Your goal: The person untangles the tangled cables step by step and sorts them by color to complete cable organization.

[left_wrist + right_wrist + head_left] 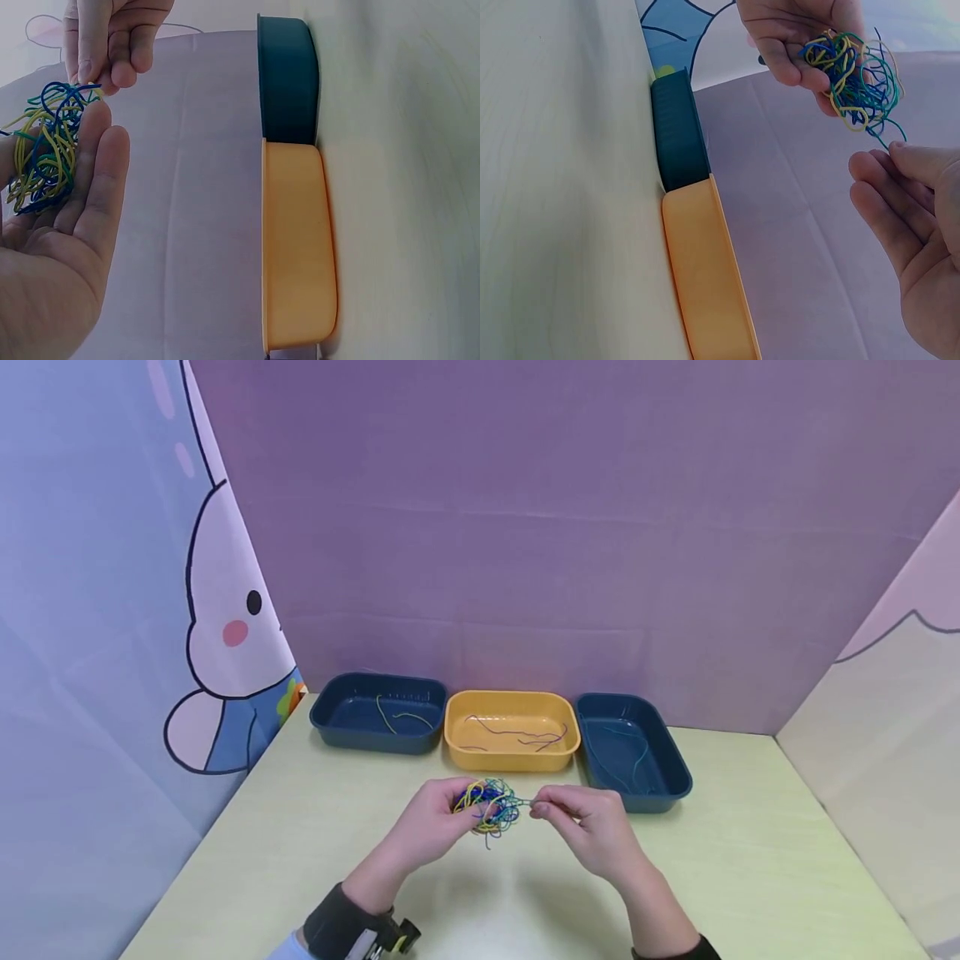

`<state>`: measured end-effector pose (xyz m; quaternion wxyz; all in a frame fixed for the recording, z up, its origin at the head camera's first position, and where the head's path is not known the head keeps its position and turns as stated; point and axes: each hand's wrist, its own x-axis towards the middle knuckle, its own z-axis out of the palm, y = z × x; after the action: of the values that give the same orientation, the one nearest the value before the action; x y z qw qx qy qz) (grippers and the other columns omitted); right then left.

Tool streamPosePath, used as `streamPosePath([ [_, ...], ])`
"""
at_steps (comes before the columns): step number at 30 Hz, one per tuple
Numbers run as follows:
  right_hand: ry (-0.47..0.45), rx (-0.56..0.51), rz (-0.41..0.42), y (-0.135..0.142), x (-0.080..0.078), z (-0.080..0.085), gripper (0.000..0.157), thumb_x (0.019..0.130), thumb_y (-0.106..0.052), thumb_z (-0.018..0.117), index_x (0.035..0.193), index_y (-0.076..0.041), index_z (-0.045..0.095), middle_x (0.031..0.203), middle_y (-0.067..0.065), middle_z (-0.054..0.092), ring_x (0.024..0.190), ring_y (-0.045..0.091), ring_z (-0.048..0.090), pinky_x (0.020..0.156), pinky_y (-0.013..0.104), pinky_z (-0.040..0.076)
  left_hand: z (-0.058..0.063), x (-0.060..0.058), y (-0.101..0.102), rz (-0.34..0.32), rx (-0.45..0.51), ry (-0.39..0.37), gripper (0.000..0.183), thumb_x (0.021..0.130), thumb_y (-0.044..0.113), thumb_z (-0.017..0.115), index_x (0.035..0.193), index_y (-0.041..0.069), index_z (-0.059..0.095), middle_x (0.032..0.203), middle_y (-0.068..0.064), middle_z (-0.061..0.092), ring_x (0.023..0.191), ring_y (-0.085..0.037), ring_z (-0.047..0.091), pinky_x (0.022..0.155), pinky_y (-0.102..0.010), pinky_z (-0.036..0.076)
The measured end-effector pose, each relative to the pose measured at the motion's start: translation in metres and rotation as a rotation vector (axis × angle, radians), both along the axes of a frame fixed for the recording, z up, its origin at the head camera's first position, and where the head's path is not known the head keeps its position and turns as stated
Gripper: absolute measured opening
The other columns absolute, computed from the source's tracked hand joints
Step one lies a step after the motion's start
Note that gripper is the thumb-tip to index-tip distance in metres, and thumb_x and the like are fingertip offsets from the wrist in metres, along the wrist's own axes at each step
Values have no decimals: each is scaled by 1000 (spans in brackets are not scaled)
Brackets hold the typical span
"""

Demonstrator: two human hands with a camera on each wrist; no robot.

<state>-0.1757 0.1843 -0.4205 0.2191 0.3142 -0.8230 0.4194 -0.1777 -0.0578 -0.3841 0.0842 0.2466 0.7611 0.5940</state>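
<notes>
Above the table, my left hand holds a tangled bunch of thin strings in yellow, blue and green, thumb on one side and fingers on the other. My right hand is just to the right of the bunch. In the right wrist view its thumb and forefinger pinch a green string that runs out of the tangle, while the other fingers are loosely bent. How many strands lie in that pinch is too small to tell.
Behind the hands stand a dark blue tray with yellow strings, a yellow tray with several dark strings, and another dark blue tray with green strings. A purple cloth hangs behind the pale table.
</notes>
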Motion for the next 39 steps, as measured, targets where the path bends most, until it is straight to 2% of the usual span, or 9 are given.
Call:
streamPosePath([
  [5,-55,-24,-6,2,0,0,17,89,0,65,91,-15,70,85,-6,70,77,9,65,65,26,57,-2,-1,0,-2,9,23,19,92,4,61,110,-1,65,94,-9,70,78,-16,65,72,-29,56],
  [12,-107,-48,-46,10,1,3,14,90,-3,64,93,-15,70,85,-6,70,78,6,65,68,25,57,-29,-19,-3,25,1,27,22,92,13,64,113,6,66,94,-2,70,79,-15,64,71,-29,56],
  [15,-126,-62,-64,15,1,4,13,91,-3,63,94,-13,70,86,-5,70,78,8,66,68,26,57,-34,-23,-5,11,21,36,24,92,17,66,113,8,66,95,-1,70,80,-15,64,71,-29,56],
  [19,-147,-74,-89,22,1,6,11,92,-4,62,96,-11,70,88,-4,70,80,9,66,71,26,56,-34,-24,-6,-9,22,54,24,90,21,68,112,10,67,95,0,70,81,-16,64,72,-30,56],
  [25,-162,-143,-119,35,1,9,10,92,-2,62,97,-8,69,89,2,71,80,12,67,72,25,55,-32,-23,-9,23,25,63,24,87,20,71,109,10,68,93,0,70,79,-16,64,71,-31,56],
  [30,-122,-174,-123,43,1,10,10,92,-1,62,95,-7,69,88,2,71,80,13,67,72,25,55,-33,-24,-10,21,35,55,24,88,21,71,110,12,68,94,1,70,81,-16,64,74,-32,56],
  [36,-74,-185,-190,50,1,12,9,92,-2,61,93,-5,69,85,2,71,78,13,67,72,21,54,-35,-24,-11,11,18,83,24,88,21,71,110,13,68,95,2,70,81,-16,64,73,-32,56],
  [39,-75,-213,-227,52,6,18,9,92,1,60,94,-2,69,84,6,71,77,17,68,72,19,53,-28,-19,-12,31,7,91,23,88,16,70,110,10,68,95,-1,70,79,-15,64,72,-30,56],
])
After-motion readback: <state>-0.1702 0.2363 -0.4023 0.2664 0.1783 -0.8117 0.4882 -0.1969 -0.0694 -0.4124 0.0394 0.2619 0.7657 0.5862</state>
